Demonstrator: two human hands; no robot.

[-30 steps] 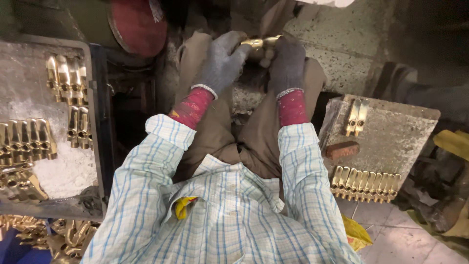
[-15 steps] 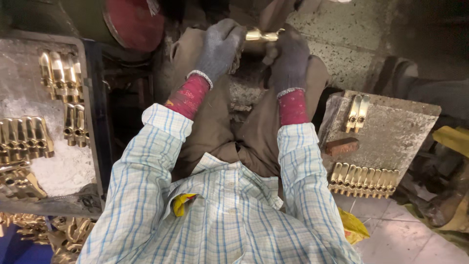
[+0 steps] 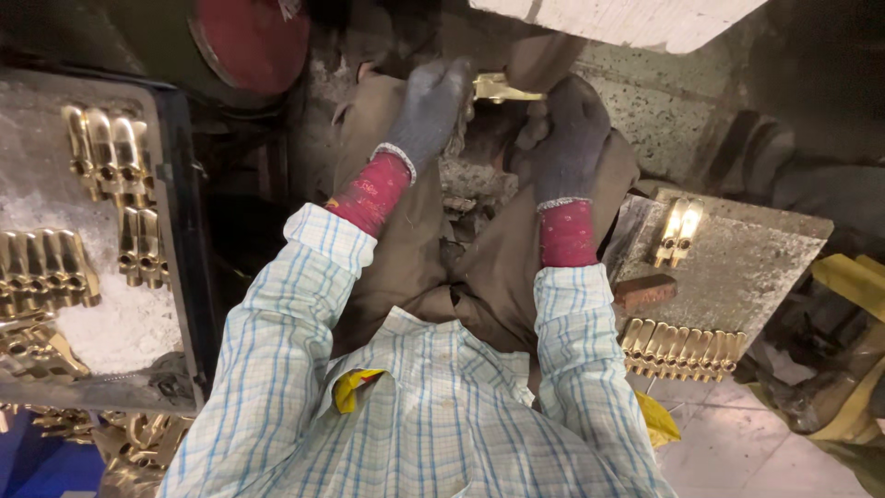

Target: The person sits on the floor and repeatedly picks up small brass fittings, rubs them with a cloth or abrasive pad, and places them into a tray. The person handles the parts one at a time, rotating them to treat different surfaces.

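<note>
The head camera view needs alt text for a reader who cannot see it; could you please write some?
Seen from above, a seated person's gloved left hand and right hand hold a small brass part between them over the knees. A dusty tray on the left and a grey board on the right carry rows of similar brass parts.

The brass piece (image 3: pixel 502 89) is half hidden behind both gloved hands.

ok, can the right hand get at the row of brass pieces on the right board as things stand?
Probably, but not freely: the right hand is gloved and holds a brass piece together with the left hand. The row of brass pieces lies uncovered on the board beside the right forearm, with nothing in between.
</note>
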